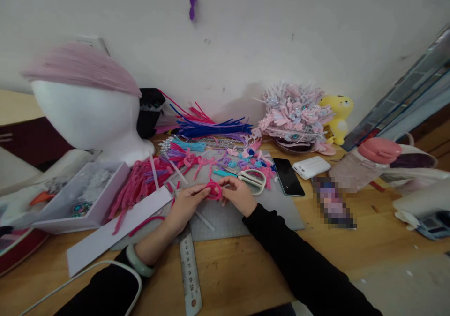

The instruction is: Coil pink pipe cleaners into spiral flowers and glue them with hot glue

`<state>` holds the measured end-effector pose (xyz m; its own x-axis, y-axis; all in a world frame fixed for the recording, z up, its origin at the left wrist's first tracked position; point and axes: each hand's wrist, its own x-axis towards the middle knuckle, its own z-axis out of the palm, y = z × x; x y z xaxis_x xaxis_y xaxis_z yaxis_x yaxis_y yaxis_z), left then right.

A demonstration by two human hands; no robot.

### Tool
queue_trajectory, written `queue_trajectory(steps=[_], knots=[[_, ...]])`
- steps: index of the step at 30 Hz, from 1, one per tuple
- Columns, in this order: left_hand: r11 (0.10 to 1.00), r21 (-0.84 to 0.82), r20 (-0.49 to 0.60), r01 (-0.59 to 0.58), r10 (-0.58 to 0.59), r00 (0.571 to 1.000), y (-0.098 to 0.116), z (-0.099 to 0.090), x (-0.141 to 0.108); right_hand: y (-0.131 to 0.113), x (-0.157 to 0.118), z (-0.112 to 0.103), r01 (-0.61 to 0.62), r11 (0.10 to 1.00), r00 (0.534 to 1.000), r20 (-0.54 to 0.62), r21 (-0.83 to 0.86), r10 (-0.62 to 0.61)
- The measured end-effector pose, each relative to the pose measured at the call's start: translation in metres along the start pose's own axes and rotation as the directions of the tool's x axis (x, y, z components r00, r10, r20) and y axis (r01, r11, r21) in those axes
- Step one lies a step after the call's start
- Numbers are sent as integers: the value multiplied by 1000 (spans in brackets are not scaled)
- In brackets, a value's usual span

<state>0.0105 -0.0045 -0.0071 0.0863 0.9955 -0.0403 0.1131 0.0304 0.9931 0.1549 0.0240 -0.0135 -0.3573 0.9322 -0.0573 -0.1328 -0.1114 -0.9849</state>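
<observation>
A bright pink pipe cleaner (214, 191), bent into a loop, is held between my two hands above a grey mat (242, 220). My left hand (188, 204) pinches its left side between thumb and fingers. On the opposite side, my right hand (239, 196) grips the loop with thumb and fingertips. Just behind the right hand lie scissors (258, 179) with pale handles. A steel ruler (190, 274) sticks out toward me from under the left hand. Pink pipe cleaner pieces (140, 184) are heaped left of the mat.
A white mannequin head (87, 114) stands at left behind a white box (116, 170) of beads. Blue pipe cleaners (211, 127) lie at the back. A phone (288, 177), a white device (311, 167) and a pink-lidded jar (379, 151) sit at right. A white cable (119, 263) crosses my left sleeve.
</observation>
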Motion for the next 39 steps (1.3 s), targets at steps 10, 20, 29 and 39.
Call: queue_trajectory(steps=[10,20,29,39], knots=[[994,-106,-81,38,-47,996,-7,0,3,2,2,0,-182,983,981,73,-5,182],[993,-108,-119,-41,28,993,-8,-4,4,4,3,0,-243,970,968,80,30,240],[996,-71,-117,-53,44,992,-8,-3,3,4,1,-5,-193,969,981,54,156,187],[996,-86,-63,-12,6,998,-3,1,2,3,-1,0,-261,965,944,199,-39,263]])
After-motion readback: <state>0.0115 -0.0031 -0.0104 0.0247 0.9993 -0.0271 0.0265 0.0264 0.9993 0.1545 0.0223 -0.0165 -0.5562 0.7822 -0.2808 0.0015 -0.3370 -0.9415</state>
